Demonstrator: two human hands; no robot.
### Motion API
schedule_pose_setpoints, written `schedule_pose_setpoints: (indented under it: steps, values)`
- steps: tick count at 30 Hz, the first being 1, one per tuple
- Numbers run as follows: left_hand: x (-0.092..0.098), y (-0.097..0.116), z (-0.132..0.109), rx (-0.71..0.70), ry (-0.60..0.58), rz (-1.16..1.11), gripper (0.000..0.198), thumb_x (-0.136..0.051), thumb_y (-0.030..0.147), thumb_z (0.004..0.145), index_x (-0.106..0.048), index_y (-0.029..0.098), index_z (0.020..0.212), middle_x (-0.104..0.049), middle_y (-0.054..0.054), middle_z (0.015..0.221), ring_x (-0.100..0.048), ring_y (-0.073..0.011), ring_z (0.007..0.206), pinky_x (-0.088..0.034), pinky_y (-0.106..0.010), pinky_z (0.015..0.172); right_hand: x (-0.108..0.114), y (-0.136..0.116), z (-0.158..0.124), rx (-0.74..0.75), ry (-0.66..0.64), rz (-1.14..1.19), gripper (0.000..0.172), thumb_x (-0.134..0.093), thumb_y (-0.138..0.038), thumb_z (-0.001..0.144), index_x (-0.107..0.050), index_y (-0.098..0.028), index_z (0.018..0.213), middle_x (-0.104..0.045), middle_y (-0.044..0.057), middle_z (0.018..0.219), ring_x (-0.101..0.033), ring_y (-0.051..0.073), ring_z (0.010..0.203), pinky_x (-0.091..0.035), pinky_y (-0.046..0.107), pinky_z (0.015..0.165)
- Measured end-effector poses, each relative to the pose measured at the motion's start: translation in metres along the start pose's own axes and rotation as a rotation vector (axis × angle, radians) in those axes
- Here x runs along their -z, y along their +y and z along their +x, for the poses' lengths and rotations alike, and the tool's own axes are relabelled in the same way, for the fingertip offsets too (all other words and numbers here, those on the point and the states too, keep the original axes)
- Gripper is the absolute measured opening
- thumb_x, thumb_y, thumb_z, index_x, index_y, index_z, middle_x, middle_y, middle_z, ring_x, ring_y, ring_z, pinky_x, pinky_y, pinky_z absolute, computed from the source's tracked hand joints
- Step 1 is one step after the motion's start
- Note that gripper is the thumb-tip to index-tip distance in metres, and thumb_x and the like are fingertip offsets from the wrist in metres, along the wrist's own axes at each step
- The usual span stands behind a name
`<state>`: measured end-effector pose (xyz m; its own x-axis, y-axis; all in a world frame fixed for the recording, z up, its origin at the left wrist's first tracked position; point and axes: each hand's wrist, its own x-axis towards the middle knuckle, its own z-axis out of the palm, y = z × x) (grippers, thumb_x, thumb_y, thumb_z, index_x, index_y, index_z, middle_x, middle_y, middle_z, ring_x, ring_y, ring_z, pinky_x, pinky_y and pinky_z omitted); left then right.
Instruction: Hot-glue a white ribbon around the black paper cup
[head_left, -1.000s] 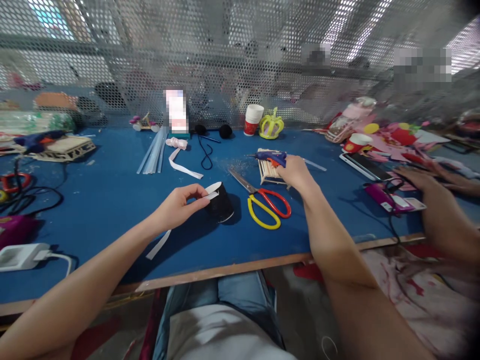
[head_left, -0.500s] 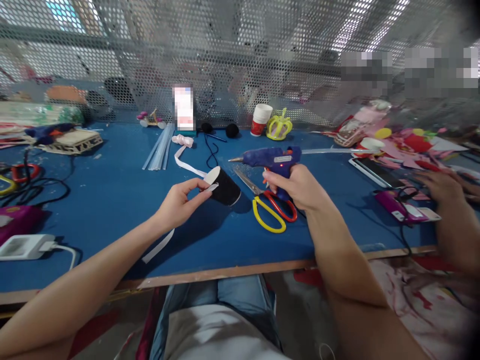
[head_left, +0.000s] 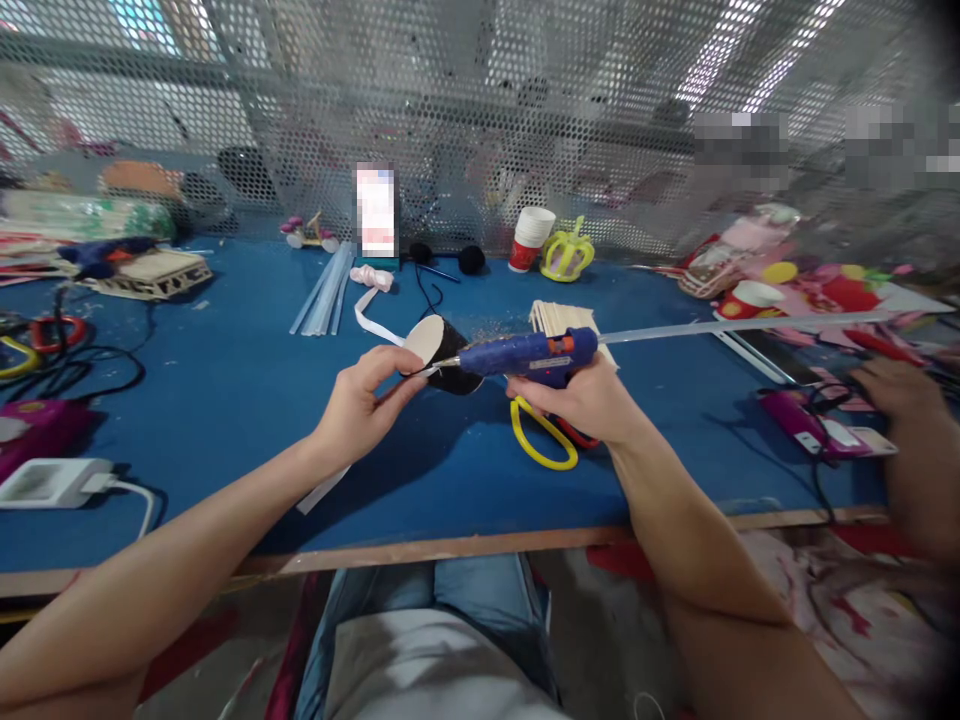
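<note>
My left hand (head_left: 379, 390) pinches the rim of a tilted black paper cup (head_left: 459, 372), whose pale round end faces left. A white ribbon (head_left: 381, 328) comes to the same pinch; its tail hangs below the hand. In my right hand (head_left: 592, 395) is a blue hot glue gun (head_left: 517, 358) with a long clear glue stick out its back. The nozzle meets the cup's rim beside my left fingertips; whether it touches is too small to tell. Under the gun lie scissors (head_left: 541, 435) with yellow and red handles, blades hidden. A wooden stick rack (head_left: 559, 318) shows behind the gun.
At the back stand a phone (head_left: 375, 212), stacked paper cups (head_left: 531, 238) and a yellow crown-like basket (head_left: 568, 255). Clear glue sticks (head_left: 326, 292) lie left of centre. A white power adapter (head_left: 56, 484) sits front left. A co-worker's hand (head_left: 896, 378) is at right.
My right hand has brought the glue gun left and down, so its nozzle now meets the cup's rim. The wooden rack has come into view behind it. My left hand keeps its pinch.
</note>
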<state>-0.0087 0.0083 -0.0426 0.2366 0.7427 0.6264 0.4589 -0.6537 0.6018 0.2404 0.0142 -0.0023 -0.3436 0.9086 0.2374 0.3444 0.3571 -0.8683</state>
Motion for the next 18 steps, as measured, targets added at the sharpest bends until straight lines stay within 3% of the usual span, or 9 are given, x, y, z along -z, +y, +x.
schedule_pose_setpoints:
  steps: [18]
  values:
    - [0.0008,0.0019,0.0011,-0.022,0.013,0.051,0.008,-0.055,0.020,0.080,-0.057,0.017,0.087,-0.063,-0.006,0.088,-0.058,-0.0158,0.088,-0.047,-0.030,0.080,-0.0008,-0.0023,0.0007,0.127,0.049,-0.215,0.011,-0.065,-0.026,0.071,-0.067,-0.017,0.074,-0.068,0.002,0.067,-0.063,0.017,0.062,-0.053,0.029,0.057]
